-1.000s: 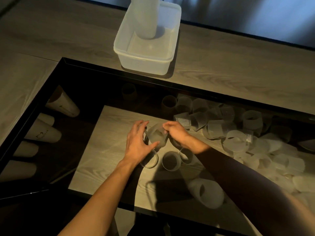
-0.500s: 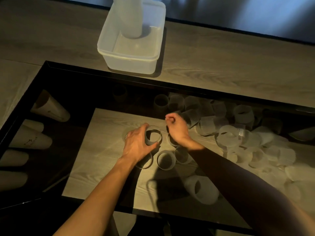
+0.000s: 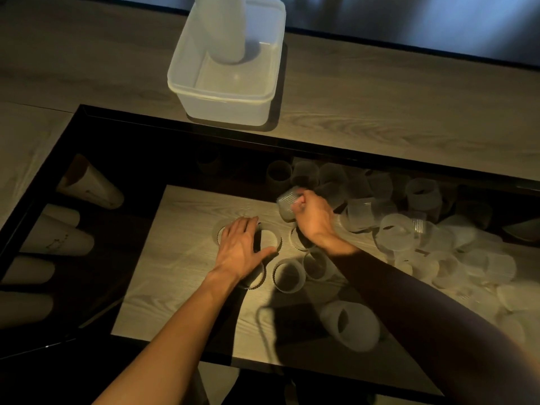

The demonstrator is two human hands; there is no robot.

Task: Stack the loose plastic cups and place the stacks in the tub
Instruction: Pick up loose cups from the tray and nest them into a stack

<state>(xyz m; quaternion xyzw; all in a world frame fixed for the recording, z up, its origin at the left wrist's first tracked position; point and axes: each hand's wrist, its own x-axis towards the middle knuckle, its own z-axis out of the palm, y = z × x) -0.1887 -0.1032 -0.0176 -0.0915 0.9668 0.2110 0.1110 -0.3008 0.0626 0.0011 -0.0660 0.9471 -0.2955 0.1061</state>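
Observation:
My left hand (image 3: 242, 249) rests with straight fingers on the rim of an upright clear cup (image 3: 270, 242) in the middle of the glass table. My right hand (image 3: 314, 219) grips a ribbed clear cup (image 3: 287, 204) and holds it tilted just above the table. Other upright cups stand near my wrists, one of them (image 3: 287, 275) in front of the left hand. A heap of loose clear cups (image 3: 409, 229) spreads to the right. The translucent tub (image 3: 228, 83) sits on the wooden surface at the back, with a tall cup stack (image 3: 223, 27) standing inside it.
A larger cup (image 3: 349, 325) lies on its side near the front. Under the glass at the left lie several paper cup stacks (image 3: 58, 235). A black frame (image 3: 175, 121) edges the glass top, with wooden surface beyond it.
My right hand has reached back to the heap and picked up a ribbed cup. My left hand has let go of the cup it held and now lies flat on its rim.

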